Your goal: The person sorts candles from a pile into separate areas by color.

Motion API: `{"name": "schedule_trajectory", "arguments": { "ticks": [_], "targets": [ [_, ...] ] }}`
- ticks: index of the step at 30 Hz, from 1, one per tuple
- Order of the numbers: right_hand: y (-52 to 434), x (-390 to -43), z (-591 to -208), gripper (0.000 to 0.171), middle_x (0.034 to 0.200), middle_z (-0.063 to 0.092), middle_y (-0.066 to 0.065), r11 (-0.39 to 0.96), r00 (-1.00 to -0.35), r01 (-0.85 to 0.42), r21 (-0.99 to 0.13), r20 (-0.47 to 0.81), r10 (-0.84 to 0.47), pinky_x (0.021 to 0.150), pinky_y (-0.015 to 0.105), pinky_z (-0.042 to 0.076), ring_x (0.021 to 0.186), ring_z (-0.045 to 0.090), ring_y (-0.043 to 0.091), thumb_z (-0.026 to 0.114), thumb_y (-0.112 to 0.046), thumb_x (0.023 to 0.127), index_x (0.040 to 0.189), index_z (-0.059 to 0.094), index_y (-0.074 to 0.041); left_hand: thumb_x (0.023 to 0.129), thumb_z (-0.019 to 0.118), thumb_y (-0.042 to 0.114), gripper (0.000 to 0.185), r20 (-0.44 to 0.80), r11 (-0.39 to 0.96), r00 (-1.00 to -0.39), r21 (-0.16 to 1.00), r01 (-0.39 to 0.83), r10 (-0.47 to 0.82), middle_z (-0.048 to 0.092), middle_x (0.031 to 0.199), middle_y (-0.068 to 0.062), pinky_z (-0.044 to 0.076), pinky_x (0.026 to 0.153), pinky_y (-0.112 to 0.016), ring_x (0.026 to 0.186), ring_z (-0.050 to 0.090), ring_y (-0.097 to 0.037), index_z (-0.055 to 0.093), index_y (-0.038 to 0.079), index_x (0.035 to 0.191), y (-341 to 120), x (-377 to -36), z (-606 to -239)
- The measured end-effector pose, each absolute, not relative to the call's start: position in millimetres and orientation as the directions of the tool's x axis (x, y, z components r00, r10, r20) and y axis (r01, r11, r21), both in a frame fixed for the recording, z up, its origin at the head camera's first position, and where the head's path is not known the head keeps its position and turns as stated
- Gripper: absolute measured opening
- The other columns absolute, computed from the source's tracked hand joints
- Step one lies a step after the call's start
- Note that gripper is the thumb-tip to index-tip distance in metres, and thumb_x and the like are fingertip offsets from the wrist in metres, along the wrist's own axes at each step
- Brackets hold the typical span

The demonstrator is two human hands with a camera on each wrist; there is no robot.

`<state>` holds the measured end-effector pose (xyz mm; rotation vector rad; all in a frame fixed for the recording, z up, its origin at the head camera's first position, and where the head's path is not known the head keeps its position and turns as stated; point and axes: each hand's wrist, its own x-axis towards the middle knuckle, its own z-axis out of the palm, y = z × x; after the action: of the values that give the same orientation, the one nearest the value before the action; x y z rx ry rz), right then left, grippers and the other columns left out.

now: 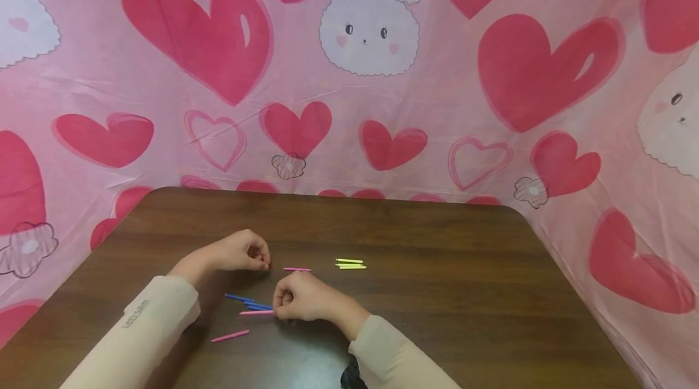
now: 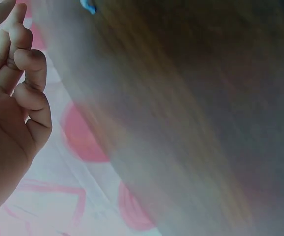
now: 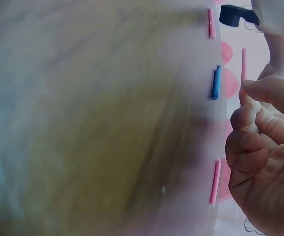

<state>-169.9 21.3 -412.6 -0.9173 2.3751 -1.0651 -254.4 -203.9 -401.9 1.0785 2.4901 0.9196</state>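
Observation:
My right hand (image 1: 306, 299) pinches one end of a thin pink stick (image 3: 244, 64) between thumb and forefinger. In the head view this stick lies level, overlapping the small group of blue sticks (image 1: 240, 298). My left hand (image 1: 240, 252) hovers farther back to the left, low over the table. Its fingers are loosely curled, and nothing shows between them. A second pink stick (image 1: 297, 269) lies just right of the left fingertips. Another pink stick (image 1: 230, 336) lies nearer the front, left of the right hand.
Three yellow sticks (image 1: 351, 264) lie together at the back, right of both hands. Everything rests on a dark brown wooden table (image 1: 464, 292) with rounded far corners. A pink cloth (image 1: 437, 91) with hearts and rabbits hangs around it. Something black (image 1: 352, 374) shows by the right sleeve.

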Motion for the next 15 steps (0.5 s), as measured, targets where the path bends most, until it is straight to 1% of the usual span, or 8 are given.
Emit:
{"name": "schedule_trajectory", "arguments": {
  "ticks": [9, 15],
  "targets": [
    [33.0, -175.1, -413.9, 0.010, 0.059, 0.052, -0.010, 0.533, -0.745, -0.399, -0.746, -0.075, -0.662, 0.049, 0.015, 0.039, 0.051, 0.045, -0.001, 0.071, -0.004, 0.085, 0.077, 0.068, -0.009, 0.085, 0.076, 0.016, 0.006, -0.006, 0.559, -0.715, 0.628, 0.542, 0.700, 0.060, 0.069, 0.010, 0.043, 0.057, -0.020, 0.063, 0.048, -0.002, 0.071, 0.014, 0.081, -214.8, -243.6, -393.9],
    [40.5, -178.5, -413.1, 0.011, 0.059, 0.052, -0.010, 0.554, -0.758, -0.420, -0.719, -0.058, -0.650, 0.051, 0.015, 0.039, 0.052, 0.045, -0.001, 0.071, -0.004, 0.084, 0.076, 0.068, -0.010, 0.085, 0.076, 0.015, 0.006, 0.021, 0.559, -0.722, 0.617, 0.553, 0.692, 0.058, 0.069, 0.011, 0.044, 0.060, -0.021, 0.065, 0.048, -0.001, 0.071, 0.015, 0.081, -221.3, -234.8, -388.2]
  ]
}}
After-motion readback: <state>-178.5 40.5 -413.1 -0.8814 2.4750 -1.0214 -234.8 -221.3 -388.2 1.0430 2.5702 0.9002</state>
